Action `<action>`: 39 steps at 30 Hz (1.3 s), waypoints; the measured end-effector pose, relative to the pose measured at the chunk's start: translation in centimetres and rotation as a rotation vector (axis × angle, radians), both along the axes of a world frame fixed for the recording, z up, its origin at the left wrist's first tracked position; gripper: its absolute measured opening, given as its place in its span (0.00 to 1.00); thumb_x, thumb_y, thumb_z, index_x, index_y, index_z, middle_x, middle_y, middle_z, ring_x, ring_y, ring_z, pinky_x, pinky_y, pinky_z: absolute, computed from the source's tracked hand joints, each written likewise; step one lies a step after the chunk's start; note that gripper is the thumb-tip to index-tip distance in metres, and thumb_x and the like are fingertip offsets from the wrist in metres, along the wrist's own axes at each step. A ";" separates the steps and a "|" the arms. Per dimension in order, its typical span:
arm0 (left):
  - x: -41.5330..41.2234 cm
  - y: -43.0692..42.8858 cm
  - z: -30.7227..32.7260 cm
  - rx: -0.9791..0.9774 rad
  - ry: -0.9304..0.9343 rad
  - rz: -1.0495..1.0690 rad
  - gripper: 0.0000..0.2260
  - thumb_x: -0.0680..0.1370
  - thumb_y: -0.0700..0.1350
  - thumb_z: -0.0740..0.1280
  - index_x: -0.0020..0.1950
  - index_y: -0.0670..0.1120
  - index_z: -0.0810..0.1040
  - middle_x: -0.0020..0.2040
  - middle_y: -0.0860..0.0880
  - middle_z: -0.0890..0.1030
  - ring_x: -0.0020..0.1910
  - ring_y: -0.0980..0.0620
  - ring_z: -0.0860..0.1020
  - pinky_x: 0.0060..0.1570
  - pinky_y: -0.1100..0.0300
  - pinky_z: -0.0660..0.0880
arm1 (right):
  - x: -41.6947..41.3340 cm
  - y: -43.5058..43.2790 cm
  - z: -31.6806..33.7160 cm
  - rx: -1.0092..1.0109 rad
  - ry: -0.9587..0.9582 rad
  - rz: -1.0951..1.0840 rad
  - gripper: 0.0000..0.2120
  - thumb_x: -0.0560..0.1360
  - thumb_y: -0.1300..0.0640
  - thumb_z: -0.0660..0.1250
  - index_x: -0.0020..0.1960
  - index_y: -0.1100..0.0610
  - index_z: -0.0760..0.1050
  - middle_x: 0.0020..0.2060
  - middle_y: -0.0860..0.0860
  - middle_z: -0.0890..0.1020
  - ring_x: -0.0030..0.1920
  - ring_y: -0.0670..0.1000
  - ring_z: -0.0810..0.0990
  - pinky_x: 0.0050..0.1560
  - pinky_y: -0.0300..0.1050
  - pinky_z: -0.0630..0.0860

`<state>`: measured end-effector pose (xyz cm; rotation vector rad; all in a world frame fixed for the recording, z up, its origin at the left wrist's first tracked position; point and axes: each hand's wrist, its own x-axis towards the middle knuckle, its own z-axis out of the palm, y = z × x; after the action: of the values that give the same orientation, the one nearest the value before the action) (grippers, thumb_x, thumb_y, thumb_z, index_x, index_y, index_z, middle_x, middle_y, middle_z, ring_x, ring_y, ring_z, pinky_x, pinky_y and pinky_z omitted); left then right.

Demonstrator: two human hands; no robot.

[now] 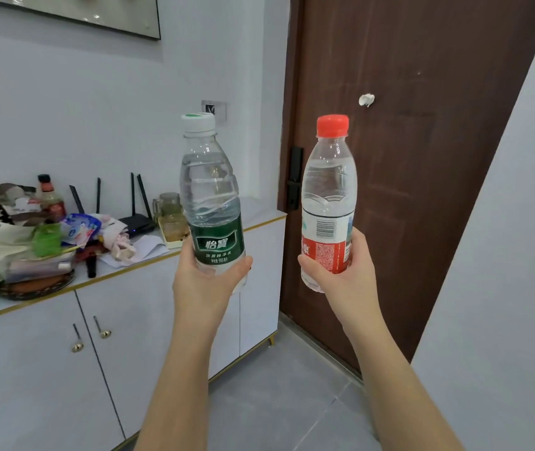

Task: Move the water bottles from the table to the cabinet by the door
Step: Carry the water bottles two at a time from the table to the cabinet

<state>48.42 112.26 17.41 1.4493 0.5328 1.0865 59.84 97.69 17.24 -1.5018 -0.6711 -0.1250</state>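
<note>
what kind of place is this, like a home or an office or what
Most likely the entryway of a home. A brown front door with a lock stands beside a low white cabinet whose top is cluttered with household items, among them a router and a sauce bottle.

fingers (355, 242) hidden behind btls (328, 203), cabinet (31, 369) cut off.

A: How were the bottles? 
B: The green-label bottle (211, 203) with a white cap stood nearly upright in the air, partly full.
A: And the other?
B: The red-capped bottle (328, 203) was upright beside it, apart, water inside
</note>
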 end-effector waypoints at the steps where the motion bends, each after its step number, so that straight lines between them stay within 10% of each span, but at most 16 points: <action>1: 1.2 0.3 0.0 -0.002 0.001 0.001 0.27 0.65 0.41 0.80 0.60 0.52 0.75 0.53 0.54 0.83 0.53 0.52 0.81 0.58 0.45 0.77 | 1.2 0.4 -0.1 -0.001 0.005 0.004 0.31 0.69 0.56 0.77 0.65 0.43 0.65 0.51 0.34 0.76 0.51 0.27 0.75 0.39 0.23 0.73; 19: 22.0 10.8 0.2 0.007 -0.006 -0.065 0.23 0.67 0.37 0.78 0.55 0.55 0.74 0.50 0.57 0.82 0.48 0.60 0.81 0.39 0.66 0.76 | 21.2 11.7 -1.1 0.010 0.006 0.008 0.33 0.69 0.57 0.77 0.68 0.47 0.67 0.55 0.38 0.77 0.53 0.32 0.76 0.42 0.27 0.76; 30: 34.8 19.7 0.6 0.044 0.026 -0.072 0.25 0.66 0.39 0.79 0.57 0.55 0.75 0.51 0.56 0.83 0.51 0.57 0.81 0.53 0.55 0.78 | 33.3 20.5 -0.6 0.018 0.043 -0.019 0.34 0.69 0.57 0.77 0.70 0.48 0.65 0.55 0.36 0.75 0.53 0.39 0.77 0.39 0.24 0.73; 39: 42.5 24.0 -1.1 0.058 0.093 0.005 0.27 0.66 0.41 0.79 0.60 0.54 0.73 0.51 0.57 0.82 0.52 0.57 0.80 0.55 0.50 0.78 | 41.9 25.7 -2.1 0.035 0.098 0.062 0.31 0.69 0.62 0.76 0.64 0.46 0.65 0.51 0.36 0.74 0.46 0.24 0.74 0.34 0.23 0.72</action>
<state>90.96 136.25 16.33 1.5553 0.5748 1.0497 101.79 123.40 15.12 -1.4428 -0.6328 -0.0157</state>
